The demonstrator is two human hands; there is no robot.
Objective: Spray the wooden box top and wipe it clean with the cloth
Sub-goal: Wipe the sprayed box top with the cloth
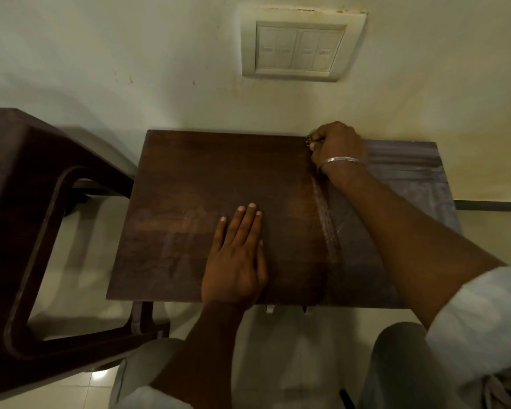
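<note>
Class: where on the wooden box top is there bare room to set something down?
On the box top, the far left, between its left edge, the wall and the left hand, is bare. The right half is crowded: the right hand, gripping a small dark thing, and its forearm cross it.

cream wall (160, 54) | switch plate (300, 45) | dark chair (27, 231) | glossy tiled floor (80, 261)

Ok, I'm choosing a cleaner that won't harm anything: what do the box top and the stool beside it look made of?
The box top looks like dark brown wood with a matte finish: long grain streaks run across it, with greyish wipe smears toward its right side. The stool looks like moulded plastic, dark brown and smooth with rounded edges, though stained wood cannot be excluded.
</note>
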